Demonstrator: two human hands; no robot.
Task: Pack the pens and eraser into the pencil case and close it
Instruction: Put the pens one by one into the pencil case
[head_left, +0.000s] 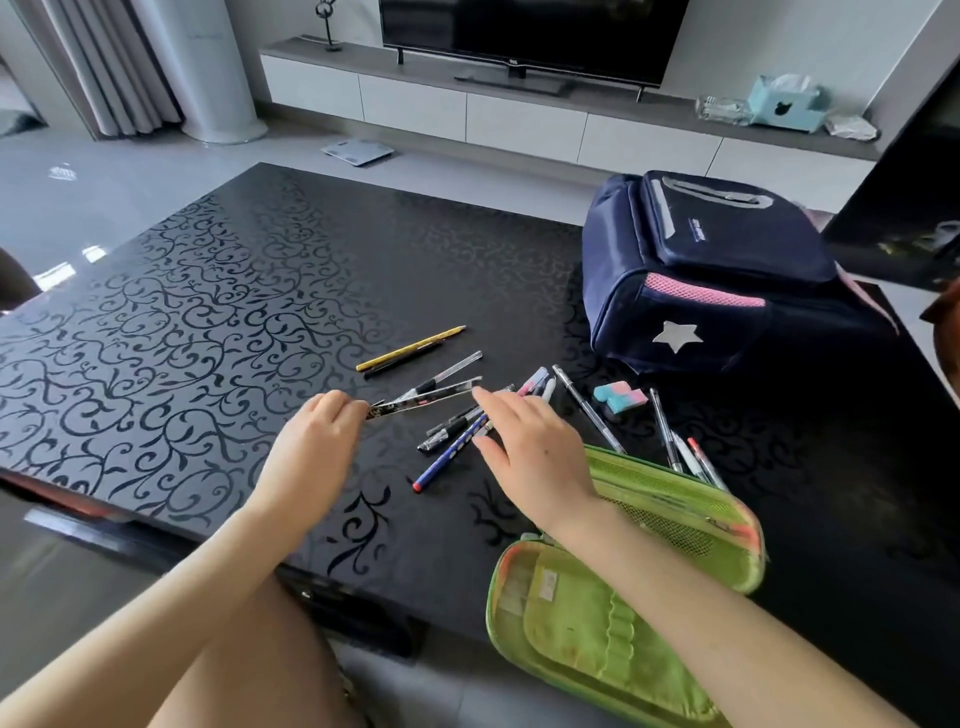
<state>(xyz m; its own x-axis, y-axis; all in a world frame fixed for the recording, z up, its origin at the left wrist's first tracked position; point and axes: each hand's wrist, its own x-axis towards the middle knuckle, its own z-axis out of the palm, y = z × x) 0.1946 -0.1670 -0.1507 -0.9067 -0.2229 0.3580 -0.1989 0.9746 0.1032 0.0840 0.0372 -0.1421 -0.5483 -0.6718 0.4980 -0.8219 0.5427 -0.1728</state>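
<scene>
Left hand (317, 431) pinches the end of a patterned pen (431, 399), held low over the table (208, 338). Yellow pencil (410, 347) lies just behind it. Right hand (524, 447), fingers straight and spread, reaches over a pile of pens (448, 440); contact unclear. Eraser (621, 399) lies right of the pile. Case (597, 639) lies open at the near edge, under the right forearm. Backpack (717, 270) sits behind.
</scene>
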